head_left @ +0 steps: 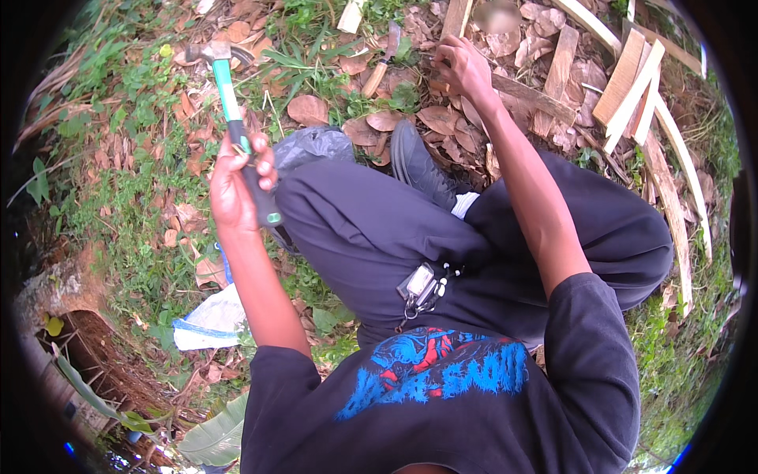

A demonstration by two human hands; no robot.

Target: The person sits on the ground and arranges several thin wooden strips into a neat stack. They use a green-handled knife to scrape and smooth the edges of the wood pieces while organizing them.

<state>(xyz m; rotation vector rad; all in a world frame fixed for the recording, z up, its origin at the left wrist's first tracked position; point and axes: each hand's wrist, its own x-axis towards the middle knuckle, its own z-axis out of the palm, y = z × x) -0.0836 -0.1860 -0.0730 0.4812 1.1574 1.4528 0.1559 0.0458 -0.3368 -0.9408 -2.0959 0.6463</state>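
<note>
My left hand point(234, 189) is closed around the black grip of a claw hammer point(227, 88) with a green shaft. The hammer stands head up, above the leafy ground to the left of my knee. Something thin and small shows by the fingers, too small to name. Farther right, my right hand point(466, 67) reaches forward with its fingers bent inward, beside the end of a wooden strip point(455, 19). What these fingers hold, if anything, is hidden. A knife point(382, 62) with a wooden handle lies between the two hands.
Several wooden slats point(629, 79) lie in a loose pile at the far right. A dark plastic bag point(316, 146) rests by my knee, and a white sack point(212, 320) lies at the left. Dry leaves point(308, 110) and grass cover the ground. My dark shoe point(418, 162) is in front.
</note>
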